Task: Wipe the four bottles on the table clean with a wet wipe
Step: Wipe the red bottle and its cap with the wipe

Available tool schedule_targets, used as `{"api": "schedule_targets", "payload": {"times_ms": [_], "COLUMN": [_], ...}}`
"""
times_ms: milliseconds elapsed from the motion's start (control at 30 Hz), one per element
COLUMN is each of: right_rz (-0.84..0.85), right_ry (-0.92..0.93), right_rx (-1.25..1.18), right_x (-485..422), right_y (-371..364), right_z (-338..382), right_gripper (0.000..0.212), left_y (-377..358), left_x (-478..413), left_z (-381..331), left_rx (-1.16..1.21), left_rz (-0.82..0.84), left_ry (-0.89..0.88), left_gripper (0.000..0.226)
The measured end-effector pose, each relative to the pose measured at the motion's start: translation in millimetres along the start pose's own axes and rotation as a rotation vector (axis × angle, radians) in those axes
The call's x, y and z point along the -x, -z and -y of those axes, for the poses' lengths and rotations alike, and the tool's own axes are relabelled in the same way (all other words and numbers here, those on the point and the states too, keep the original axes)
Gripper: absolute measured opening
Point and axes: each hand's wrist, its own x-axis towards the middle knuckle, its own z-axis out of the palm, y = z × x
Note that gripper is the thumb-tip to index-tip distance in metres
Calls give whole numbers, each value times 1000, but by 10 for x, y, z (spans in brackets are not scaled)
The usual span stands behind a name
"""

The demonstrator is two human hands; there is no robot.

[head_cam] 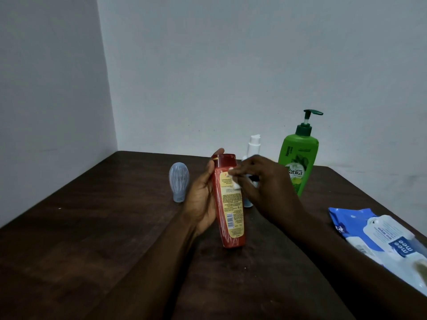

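Dark counter (92,227), red bottle (228,204) held tilted at its middle.
The left hand (201,199) grips the bottle, fingers curled round its side; the right hand (261,185) fingers pinch a small wet wipe (236,185) against the label.

A dark wooden table (80,239) stood in the corner; the left wall (46,77) and back wall (231,65) were plain, pale; dim light.

Dim, flat light (soft focus throughout), wide-angle stretching at the edges
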Motion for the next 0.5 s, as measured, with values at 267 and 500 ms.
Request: {"api": "schedule_targets", "payload": {"times_ms": [267, 500], "right_rz": [52, 262], "right_ry": [118, 172], "right_rx": [33, 179], "right_x": [22, 649], "right_y": [-61, 33], "right_z": [63, 63], "right_gripper": [28, 33], "left_y": [15, 66], "left_x": [-8, -25], "left_z": [0, 49], "left_rx": [98, 60], "left_rz": [5, 72], "left_ry": [-44, -43], "left_gripper": [48, 45]}}
